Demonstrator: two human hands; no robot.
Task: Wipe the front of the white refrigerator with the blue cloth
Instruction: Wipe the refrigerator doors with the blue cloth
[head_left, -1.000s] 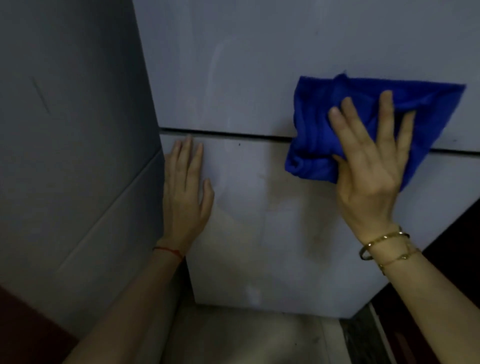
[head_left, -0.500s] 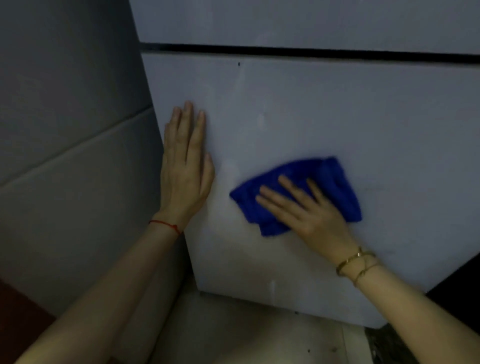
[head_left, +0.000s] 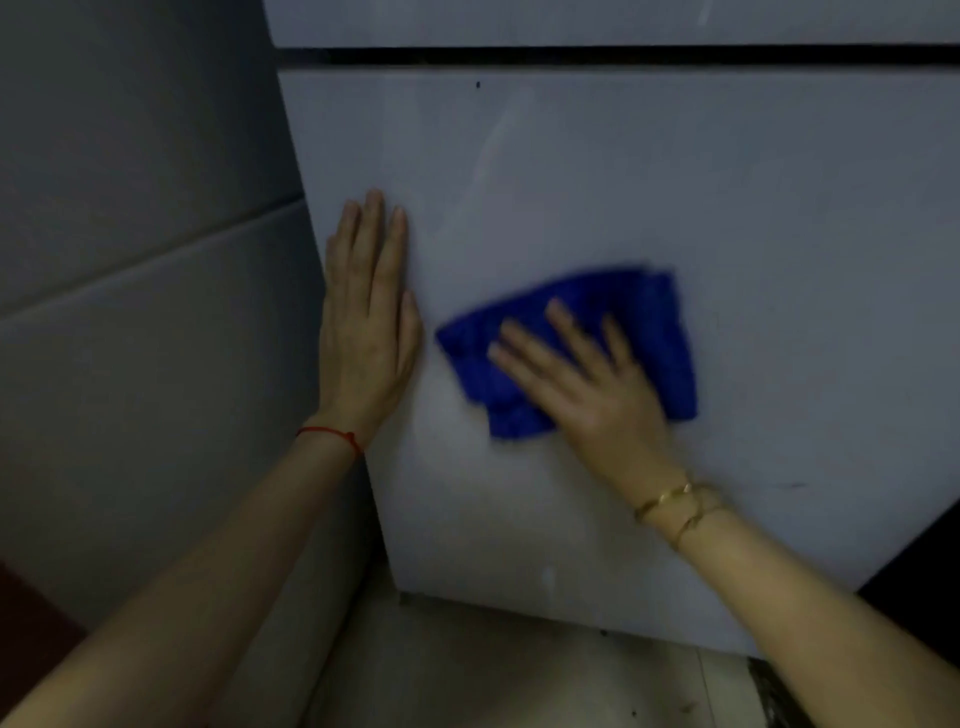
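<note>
The white refrigerator (head_left: 727, 208) fills the upper right of the head view, with a dark gap between its upper and lower doors. A crumpled blue cloth (head_left: 649, 332) lies flat against the lower door, blurred by motion. My right hand (head_left: 587, 384) presses on the cloth with fingers spread, pointing up and left. My left hand (head_left: 369, 322) rests flat on the lower door near its left edge, fingers together and pointing up, holding nothing. It sits just left of the cloth, apart from it.
A grey wall (head_left: 135, 260) with a horizontal seam stands left of the refrigerator. Pale floor tiles (head_left: 493, 665) show below the door's bottom edge. A dark area (head_left: 924, 608) lies at the lower right beside the refrigerator.
My right hand and the cloth went from the door gap down onto the lower door, then a little further left toward my left hand. The left hand stays flat on the door.
</note>
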